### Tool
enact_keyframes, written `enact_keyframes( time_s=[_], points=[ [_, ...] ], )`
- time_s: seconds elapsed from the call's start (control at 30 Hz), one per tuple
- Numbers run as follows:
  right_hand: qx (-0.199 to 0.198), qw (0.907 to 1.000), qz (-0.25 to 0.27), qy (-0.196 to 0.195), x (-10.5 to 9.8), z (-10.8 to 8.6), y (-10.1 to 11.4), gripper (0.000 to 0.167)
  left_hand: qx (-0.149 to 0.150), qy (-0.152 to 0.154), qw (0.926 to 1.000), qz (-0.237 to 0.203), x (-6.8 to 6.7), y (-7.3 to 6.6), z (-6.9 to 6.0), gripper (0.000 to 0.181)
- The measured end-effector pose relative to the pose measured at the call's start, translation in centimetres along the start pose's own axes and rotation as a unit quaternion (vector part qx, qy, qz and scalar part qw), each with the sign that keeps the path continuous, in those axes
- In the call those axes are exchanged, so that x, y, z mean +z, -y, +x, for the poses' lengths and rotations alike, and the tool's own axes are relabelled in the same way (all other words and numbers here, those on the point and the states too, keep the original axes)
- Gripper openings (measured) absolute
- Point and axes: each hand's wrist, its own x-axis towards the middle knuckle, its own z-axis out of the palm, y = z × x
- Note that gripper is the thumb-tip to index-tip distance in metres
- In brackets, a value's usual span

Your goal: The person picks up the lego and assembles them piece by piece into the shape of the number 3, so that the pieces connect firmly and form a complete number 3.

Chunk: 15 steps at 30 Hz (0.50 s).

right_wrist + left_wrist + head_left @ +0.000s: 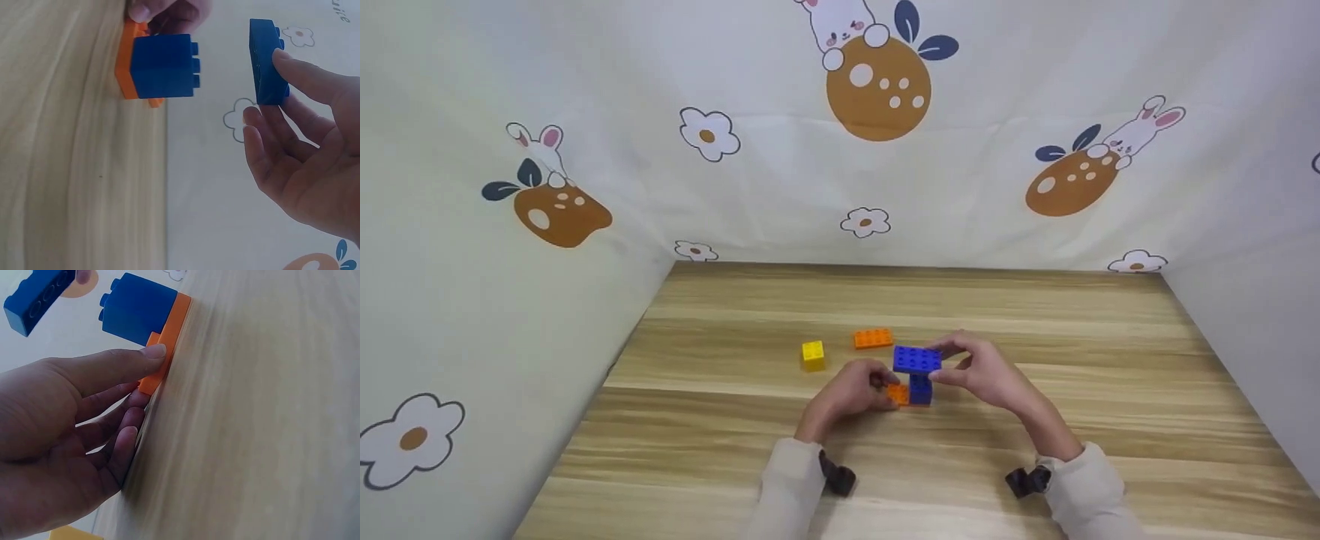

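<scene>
Right hand [981,369]: pinching the flat blue brick [916,360] near one end, above the blue block [921,393] and apart from it.
Left hand [850,390]: pinching the orange base [898,394] under that block, on the desk [1140,390].
Alignment: best squared over the studs [196,65] before lowering.
Pressure: probably best straight down, base braced.
</scene>
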Motion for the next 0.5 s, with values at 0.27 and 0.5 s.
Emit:
enact_keyframes(
  time_s=[0.27,0.5],
  points=[
    [-0.006,1.0,-0.007,0.004,0.8,0.5,-1.0,0.038,0.024,-0.008,0.9997,0.003,0.1,0.1,0.0,0.027],
    [-0.001,0.9999,-0.004,0.016,1.3,0.5,-1.3,0.037,0.014,-0.008,0.9999,0.002,0.2,0.1,0.0,0.021]
  ],
)
